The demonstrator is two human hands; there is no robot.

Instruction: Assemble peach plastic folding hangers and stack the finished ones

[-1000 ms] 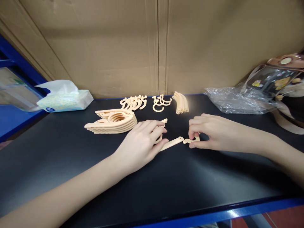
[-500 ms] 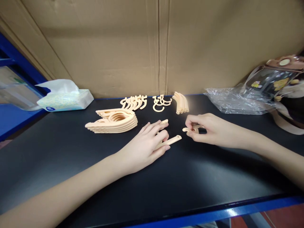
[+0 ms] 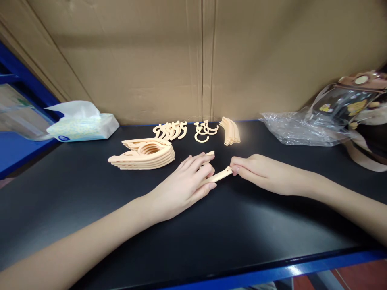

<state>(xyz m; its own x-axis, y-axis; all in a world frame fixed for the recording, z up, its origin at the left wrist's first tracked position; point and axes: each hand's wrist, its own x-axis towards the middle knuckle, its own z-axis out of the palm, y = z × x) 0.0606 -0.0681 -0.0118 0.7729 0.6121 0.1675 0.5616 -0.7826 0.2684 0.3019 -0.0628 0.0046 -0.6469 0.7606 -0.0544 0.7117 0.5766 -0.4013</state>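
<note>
My left hand (image 3: pixel 189 183) lies over a beige plastic hanger piece (image 3: pixel 222 175), its fingers and thumb closed around it. Two arms of that piece stick out to the right from under the fingers; the lower one has a small hole near its end. My right hand (image 3: pixel 256 171) is pinched at the tip of this lower arm. A small beige plastic part is in its grip, mostly hidden by the fingers and seemingly touching the arm's end. Left of my hands rests a stack of matching hanger pieces (image 3: pixel 157 155).
Behind my hands are a row of beige hooks (image 3: pixel 171 130), a few loose hooks (image 3: pixel 202 138) and several curved tubes (image 3: pixel 231 131). A tissue pack (image 3: pixel 84 127) stands at left. Clear plastic wrapping (image 3: pixel 305 129) and a strapped bottle (image 3: pixel 341 100) lie at right. Cardboard (image 3: pixel 145 60) walls the back.
My right hand has moved left and slightly down, bringing its small beige part to the lower arm's tip. Its fingers now close more tightly over the part. My left hand has hardly moved.
</note>
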